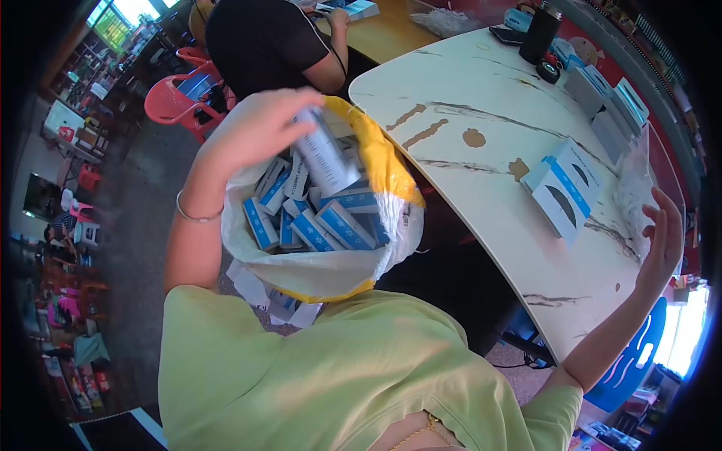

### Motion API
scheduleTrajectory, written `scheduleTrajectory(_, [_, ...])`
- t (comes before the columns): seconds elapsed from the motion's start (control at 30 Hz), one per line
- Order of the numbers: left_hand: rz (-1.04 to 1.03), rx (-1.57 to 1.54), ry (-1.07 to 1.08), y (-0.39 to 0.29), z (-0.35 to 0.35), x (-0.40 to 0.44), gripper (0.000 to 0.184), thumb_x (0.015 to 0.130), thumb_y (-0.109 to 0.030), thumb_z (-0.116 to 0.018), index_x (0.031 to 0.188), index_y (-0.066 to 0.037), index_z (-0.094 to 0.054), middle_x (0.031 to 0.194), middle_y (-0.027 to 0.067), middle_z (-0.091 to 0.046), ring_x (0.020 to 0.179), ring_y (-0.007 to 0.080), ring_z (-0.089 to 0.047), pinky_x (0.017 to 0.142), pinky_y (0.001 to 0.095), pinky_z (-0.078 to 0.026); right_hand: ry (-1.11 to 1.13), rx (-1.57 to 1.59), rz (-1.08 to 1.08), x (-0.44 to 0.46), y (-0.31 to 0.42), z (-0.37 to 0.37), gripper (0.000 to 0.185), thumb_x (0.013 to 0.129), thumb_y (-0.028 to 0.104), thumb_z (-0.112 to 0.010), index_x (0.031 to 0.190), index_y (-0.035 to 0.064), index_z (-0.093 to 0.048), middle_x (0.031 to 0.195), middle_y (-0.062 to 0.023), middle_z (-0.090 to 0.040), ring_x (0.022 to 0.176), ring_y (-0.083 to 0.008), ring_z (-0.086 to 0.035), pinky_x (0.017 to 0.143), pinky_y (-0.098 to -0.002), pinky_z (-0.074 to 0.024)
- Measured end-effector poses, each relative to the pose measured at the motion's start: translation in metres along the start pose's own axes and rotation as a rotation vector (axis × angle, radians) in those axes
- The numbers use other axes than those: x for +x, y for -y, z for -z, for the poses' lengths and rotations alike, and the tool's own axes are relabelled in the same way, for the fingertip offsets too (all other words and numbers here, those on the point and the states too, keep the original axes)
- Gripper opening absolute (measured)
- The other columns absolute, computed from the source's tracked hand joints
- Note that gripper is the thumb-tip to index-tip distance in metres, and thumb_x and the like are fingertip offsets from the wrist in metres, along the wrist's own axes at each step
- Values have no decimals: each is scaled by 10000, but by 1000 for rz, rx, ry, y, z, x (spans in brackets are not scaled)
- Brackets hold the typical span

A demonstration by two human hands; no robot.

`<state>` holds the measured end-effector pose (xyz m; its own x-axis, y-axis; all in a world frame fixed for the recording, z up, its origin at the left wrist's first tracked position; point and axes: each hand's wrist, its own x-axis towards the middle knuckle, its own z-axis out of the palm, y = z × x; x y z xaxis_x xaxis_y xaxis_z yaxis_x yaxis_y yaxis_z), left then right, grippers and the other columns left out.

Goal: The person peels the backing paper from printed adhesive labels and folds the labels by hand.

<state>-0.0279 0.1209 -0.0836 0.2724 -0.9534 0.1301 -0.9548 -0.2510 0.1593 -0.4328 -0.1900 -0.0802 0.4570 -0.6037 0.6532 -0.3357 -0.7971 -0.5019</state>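
My left hand (259, 128) grips one end of a small white-and-blue box (323, 154), blurred, between thumb and fingers. It is over the mouth of a white sack (316, 272) with a yellow edge, beside the table. Several similar small boxes (346, 225) lie jumbled inside the sack. At the far right, my right hand (658, 240) is raised over the table's edge, fingers apart and holding nothing. A larger white-and-blue packet (564, 192) lies on the marble-patterned table (481, 173), left of my right hand.
Further boxes (609, 105), clear plastic (635, 188), a black bottle (541, 31) and a tape roll (548, 71) are along the table's far side. Another person (267, 45) sits beyond the sack. A red chair (177, 105) stands at the left.
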Motion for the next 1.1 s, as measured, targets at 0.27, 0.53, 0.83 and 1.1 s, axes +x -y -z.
scheduleTrajectory(0.27, [-699, -1304, 157, -136, 5, 14, 568, 876, -393, -450, 1114, 122, -486, 1110, 195, -555, 923, 262, -581, 773, 302, -464, 137, 79, -198, 5, -4, -33, 199, 871, 129, -490, 1040, 79, -583, 994, -26, -615, 823, -96, -589, 629, -219, -431])
scheduleTrajectory(0.53, [-1002, -1951, 699, -244, -3, 11, 514, 880, -295, -364, 1045, 179, -481, 983, 241, -581, 869, 289, -602, 765, 295, -480, 582, -535, -4, -23, 3, -88, 586, 719, 410, -643, 1183, 95, -474, 1211, -135, -482, 1079, -308, -475, 873, -395, -412])
scheduleTrajectory(0.83, [-1307, -1708, 1251, -266, 13, 79, 336, 900, -105, -347, 1051, 148, -507, 919, 193, -613, 858, 252, -604, 758, 288, -480, 815, -575, 29, -33, -13, -90, 537, 723, 334, -633, 1166, 88, -455, 1129, -94, -488, 1025, -265, -497, 774, -360, -462])
scheduleTrajectory(1.1, [-1232, -1856, 513, -272, -2, 140, 211, 877, -163, -497, 938, 13, -598, 886, 143, -621, 781, 223, -608, 662, 284, -489, 816, -274, -80, -18, -24, -72, 325, 835, 328, -504, 1086, 129, -557, 990, -95, -603, 905, -276, -571, 749, -393, -464])
